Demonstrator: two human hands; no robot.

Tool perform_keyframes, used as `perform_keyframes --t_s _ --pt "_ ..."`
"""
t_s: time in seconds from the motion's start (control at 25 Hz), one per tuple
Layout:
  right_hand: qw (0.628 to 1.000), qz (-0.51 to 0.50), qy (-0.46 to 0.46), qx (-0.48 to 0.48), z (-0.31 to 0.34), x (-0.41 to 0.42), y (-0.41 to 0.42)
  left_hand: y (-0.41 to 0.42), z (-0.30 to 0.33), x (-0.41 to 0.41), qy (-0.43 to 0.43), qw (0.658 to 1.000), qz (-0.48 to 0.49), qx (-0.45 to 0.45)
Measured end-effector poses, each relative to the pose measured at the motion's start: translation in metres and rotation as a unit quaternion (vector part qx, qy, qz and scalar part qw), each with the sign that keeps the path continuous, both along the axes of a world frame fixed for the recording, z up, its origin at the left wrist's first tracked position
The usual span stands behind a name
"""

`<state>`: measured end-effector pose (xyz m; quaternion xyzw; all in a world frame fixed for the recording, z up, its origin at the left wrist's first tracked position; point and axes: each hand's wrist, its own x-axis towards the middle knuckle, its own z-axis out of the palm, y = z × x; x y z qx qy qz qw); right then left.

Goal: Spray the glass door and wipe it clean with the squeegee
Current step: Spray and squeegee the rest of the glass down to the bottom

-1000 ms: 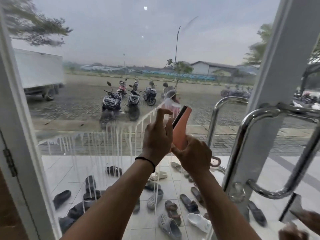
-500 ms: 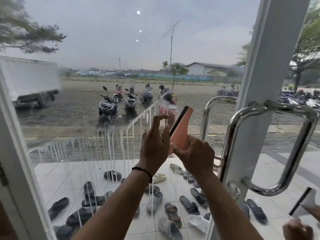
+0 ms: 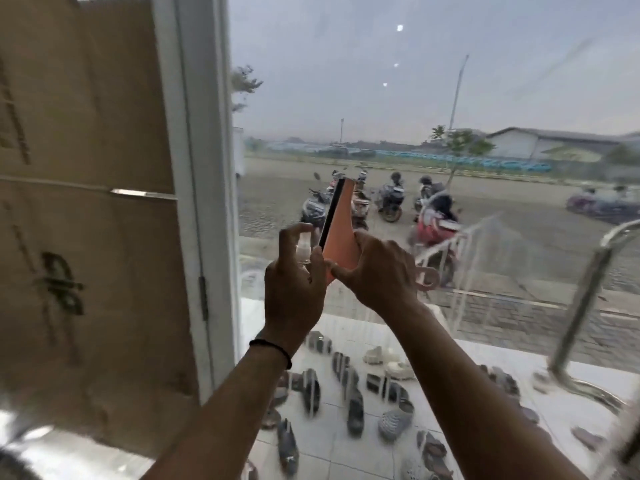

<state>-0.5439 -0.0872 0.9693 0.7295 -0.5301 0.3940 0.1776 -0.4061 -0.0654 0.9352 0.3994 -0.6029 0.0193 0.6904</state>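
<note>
The glass door (image 3: 381, 98) fills the view, with white foam streaks running down its lower right part. My right hand (image 3: 377, 271) grips an orange squeegee (image 3: 341, 230) by its handle, the black blade edge facing left and standing almost upright near the glass. My left hand (image 3: 294, 289), with a black band on the wrist, holds a small clear spray bottle (image 3: 304, 249) just left of the squeegee, a finger curled over its top. Both hands are raised close together, near the left side of the pane.
A white door frame (image 3: 204, 202) with a hinge stands to the left, and stacked cardboard boxes (image 3: 86, 202) are beside it. A chrome door handle (image 3: 581, 306) is at the right edge. Outside lie several shoes (image 3: 346, 393) on white tiles, with parked motorbikes (image 3: 391, 199) beyond.
The view has swung left, bringing the frame and boxes in. Both hands have shifted toward the left side of the glass, and the squeegee now stands more upright.
</note>
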Motion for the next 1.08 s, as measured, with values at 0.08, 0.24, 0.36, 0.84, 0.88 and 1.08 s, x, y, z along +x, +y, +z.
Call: perform_keyframes --t_s 0.08,0.24,0.36,0.84,0.88,1.08 --pt "1.000 0.007 0.021 -0.001 0.011 0.048 -0.015 -0.002 0.003 0.047 0.003 0.999 0.042 0.005" --pt "0.999 0.005 0.036 -0.004 0.027 0.122 -0.043 -0.013 0.007 0.118 -0.001 0.996 0.088 0.005" --pt "0.999 -0.007 0.044 -0.015 0.031 0.161 -0.060 -0.025 0.005 0.154 -0.007 0.997 0.082 0.000" --pt "0.995 -0.052 0.073 -0.035 0.035 0.199 -0.075 -0.063 0.007 0.191 -0.027 1.000 0.006 0.001" --pt "0.995 -0.064 0.075 -0.034 0.035 0.201 -0.074 -0.065 0.007 0.187 -0.025 1.000 -0.004 -0.005" --pt "0.990 -0.114 0.081 -0.014 0.040 0.196 -0.071 -0.068 0.010 0.157 -0.006 0.999 -0.029 -0.012"
